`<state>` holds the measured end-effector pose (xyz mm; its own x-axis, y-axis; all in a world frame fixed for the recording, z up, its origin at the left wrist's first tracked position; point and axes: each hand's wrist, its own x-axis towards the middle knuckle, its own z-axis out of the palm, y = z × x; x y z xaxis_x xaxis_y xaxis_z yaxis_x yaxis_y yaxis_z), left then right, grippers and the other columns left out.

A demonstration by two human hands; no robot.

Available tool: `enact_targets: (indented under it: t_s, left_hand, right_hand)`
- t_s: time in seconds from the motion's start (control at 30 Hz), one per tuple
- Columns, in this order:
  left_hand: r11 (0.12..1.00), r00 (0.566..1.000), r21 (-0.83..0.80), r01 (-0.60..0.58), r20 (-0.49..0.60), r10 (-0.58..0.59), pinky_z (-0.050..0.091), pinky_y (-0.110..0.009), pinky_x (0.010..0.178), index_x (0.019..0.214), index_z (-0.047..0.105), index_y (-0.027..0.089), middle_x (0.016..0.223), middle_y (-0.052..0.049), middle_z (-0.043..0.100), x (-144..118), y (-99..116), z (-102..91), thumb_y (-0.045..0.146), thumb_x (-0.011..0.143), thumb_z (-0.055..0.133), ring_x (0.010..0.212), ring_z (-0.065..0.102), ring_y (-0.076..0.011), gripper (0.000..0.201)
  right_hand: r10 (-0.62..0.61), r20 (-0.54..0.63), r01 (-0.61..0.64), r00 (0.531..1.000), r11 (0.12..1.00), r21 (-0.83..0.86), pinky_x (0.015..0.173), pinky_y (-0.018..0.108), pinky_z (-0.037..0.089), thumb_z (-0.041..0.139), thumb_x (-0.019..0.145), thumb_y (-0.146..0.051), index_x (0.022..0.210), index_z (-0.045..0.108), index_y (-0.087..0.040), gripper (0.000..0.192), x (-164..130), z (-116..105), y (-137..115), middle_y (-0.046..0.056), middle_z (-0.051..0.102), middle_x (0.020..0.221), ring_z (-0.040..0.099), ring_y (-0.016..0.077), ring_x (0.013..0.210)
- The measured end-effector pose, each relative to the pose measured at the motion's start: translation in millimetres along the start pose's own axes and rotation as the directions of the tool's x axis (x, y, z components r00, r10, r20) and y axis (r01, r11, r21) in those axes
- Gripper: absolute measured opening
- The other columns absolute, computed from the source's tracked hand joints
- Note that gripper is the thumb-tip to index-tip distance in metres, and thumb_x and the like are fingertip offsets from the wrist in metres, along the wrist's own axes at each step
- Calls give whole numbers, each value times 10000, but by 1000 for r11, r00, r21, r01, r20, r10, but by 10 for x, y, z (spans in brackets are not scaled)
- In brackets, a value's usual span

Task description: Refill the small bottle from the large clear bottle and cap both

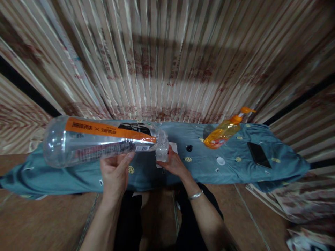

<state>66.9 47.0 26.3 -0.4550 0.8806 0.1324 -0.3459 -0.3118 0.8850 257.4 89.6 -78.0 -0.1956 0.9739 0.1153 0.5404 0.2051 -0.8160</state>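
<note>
Pleated striped curtain (pixel 162 69) hangs behind a long, wrinkled teal cloth (pixel 193 172). The person's left hand (pixel 115 172) grips a transparent cylindrical plastic bottle (pixel 103 141), nearly horizontal, its body at eleven o'clock from that hand; the right hand (pixel 174 164) is clamped on a small clear container (pixel 162 154) at its ten o'clock, beside the bottle's tapered neck.

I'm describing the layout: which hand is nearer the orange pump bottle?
Right. The right hand is left of the pump bottle in the picture, holding a small clear container; the left hand is farther left, holding the large clear bottle.
</note>
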Motion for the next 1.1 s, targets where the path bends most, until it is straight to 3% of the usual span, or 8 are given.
enact_targets:
  t_s: [0.37,0.93,1.1]
  left_hand:
    - [1000,1000,-11,-11,-13,11,608,-372,853,665,682,189,666,4,727,18,-24,-16,358,444,980,678,713,-174,407]
    - [1000,999,1,23,-28,-23,612,-378,819,664,681,182,670,2,722,41,-65,-38,278,412,968,674,710,-176,394]
    - [1000,999,-13,16,-31,-16,600,-420,869,675,682,184,685,5,712,45,-82,-52,297,467,953,703,709,-180,360]
  right_hand:
    - [-2,1,2,1000,999,38,1052,491,507,825,722,-269,1440,377,-197,849,-5,-7,-9,140,650,1333,646,321,1235]
    - [-10,11,9,1000,999,35,1036,475,516,816,735,-263,1449,370,-179,846,-12,-11,-13,141,672,1293,665,313,1201]
    - [2,12,-2,1000,1000,26,1021,485,521,825,732,-281,1447,377,-182,850,-9,-15,-13,141,678,1275,670,320,1189]
